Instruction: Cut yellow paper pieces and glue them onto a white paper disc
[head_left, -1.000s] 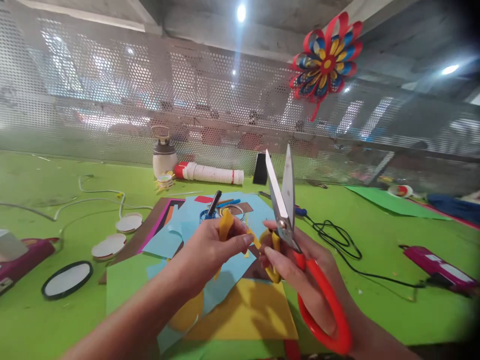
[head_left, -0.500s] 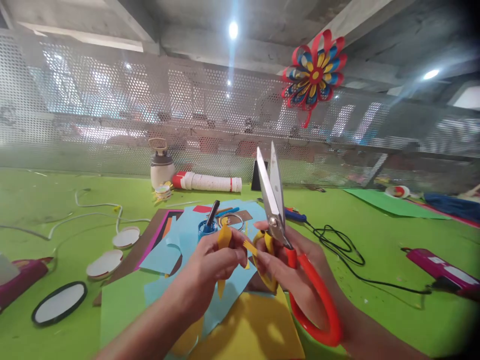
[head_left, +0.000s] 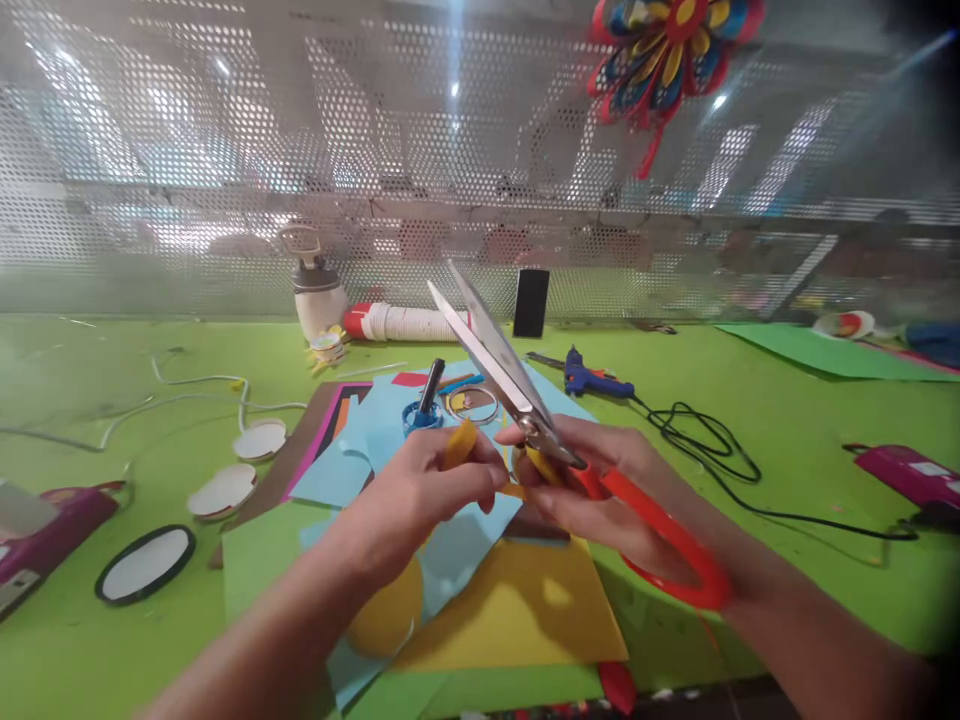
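Above a green table (head_left: 60, 390) strewn with coloured paper, two bare hands meet near the middle of the view, forearms coming in from the lower left and lower right. The left hand (head_left: 431, 490) has its back turned toward the viewer, fingers curled inward and thumb pressed against them, nearly closed on a narrow yellow strip (head_left: 459, 443) of paper. Just beside it, the right hand (head_left: 600, 480) is partly curled, thumb and fingers pinching toward the left fingertips while also keeping hold of scissors (head_left: 525, 415). A bit of yellow shows in the small gap between the two hands; whether it belongs to the same strip cannot be told.

The scissors lie aslant, their long axis running from the tips at upper left, away from the person, down to the handle at lower right, by the right wrist. Their long silver blades stand slightly apart, joined at a round pivot, and the handle is a glossy, bright red loop. The strip is matte and curls over the left hand's fingers. Beneath the hands are light blue paper (head_left: 469, 555) and a yellow sheet (head_left: 525, 610).
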